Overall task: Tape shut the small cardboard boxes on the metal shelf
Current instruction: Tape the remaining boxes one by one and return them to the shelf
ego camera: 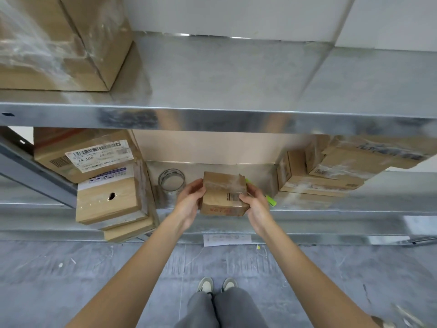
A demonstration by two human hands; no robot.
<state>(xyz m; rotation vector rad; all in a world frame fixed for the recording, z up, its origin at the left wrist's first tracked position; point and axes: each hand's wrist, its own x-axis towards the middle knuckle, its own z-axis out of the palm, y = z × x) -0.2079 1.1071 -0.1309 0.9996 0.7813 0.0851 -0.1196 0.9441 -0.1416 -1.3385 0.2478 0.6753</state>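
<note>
While gripped (both sides), small box (224, 195), left hand (189, 200), right hand (255, 204), fingers curled.

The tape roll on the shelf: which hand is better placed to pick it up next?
Probably the left. The tape roll lies just beyond the left hand, on the left of the small box. The right hand holds the box's opposite side.

a big wrapped carton (54, 43) sits at eleven o'clock on the upper level. a lime-green marker (270, 200) lies just right of centre, toward three o'clock. a white paper slip (227, 240) is stuck on the lower rail at six o'clock. grey trousers (224, 308) and pale sneakers (205, 284) show over the grey floor (71, 280) at six o'clock.
</note>
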